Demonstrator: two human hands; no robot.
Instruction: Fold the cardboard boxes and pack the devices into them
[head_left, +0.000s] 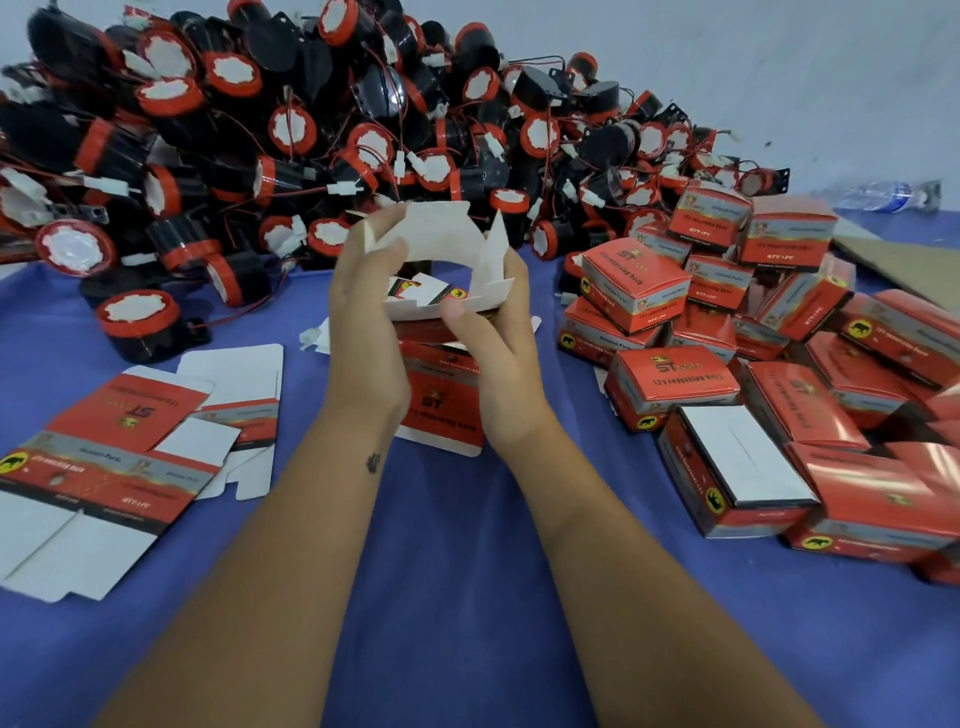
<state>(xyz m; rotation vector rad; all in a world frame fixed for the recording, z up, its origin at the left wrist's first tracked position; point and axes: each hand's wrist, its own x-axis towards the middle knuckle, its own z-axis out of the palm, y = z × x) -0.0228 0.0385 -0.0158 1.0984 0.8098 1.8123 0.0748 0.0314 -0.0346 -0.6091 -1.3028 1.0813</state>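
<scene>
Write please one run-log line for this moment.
step: folding box | left hand: grips box | right hand: grips box | flaps: open | device: not yet inside

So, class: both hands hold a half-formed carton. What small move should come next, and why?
Probably tuck the white flaps inward to close that end: the left hand and right hand hold the carton with its flaps splayed, and no device is inside yet.

Folded boxes (675, 384) are glossy red printed cardboard, flat blanks (104, 457) show matt white undersides, devices (140, 322) are black and red plastic, tabletop (467, 571) carries smooth blue cloth.
</scene>
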